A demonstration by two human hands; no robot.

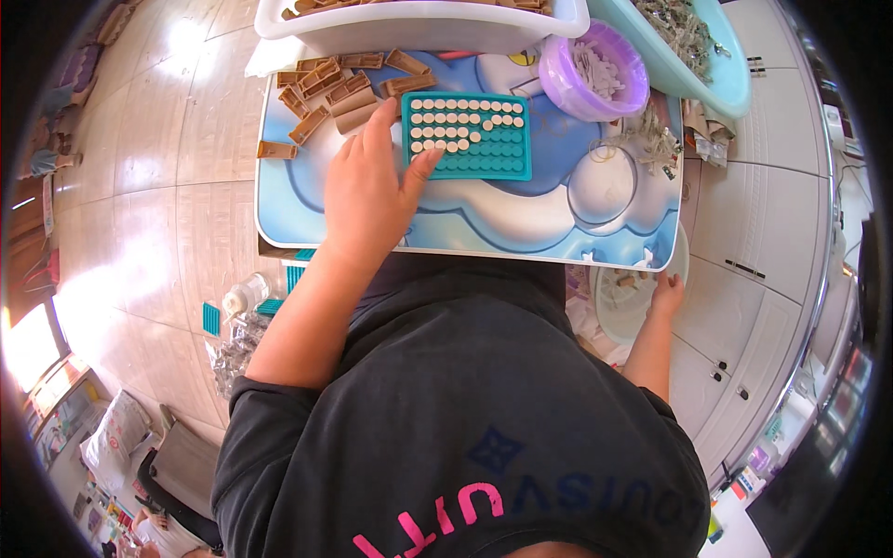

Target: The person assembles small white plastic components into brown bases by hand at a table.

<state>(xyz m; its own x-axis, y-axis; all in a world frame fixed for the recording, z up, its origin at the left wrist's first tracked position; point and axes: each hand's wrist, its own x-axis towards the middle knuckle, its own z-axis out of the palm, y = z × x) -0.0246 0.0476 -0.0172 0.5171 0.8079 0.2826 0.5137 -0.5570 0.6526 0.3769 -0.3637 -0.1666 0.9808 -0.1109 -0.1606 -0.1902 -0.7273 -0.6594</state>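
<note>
Below the table edge (465, 249), right hand (666, 296) half hidden over white bowl (614, 312).

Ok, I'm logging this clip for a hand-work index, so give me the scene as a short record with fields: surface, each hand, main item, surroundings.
surface: small blue table with a cartoon print
left hand: left hand flat on the table, thumb touching the teal tray's lower left edge
right hand: right hand down beside the table, at the rim of a white bowl
main item: teal tray of round wells, upper rows filled with pale discs
surroundings: brown clips piled at top left; purple bowl of white pieces
</note>
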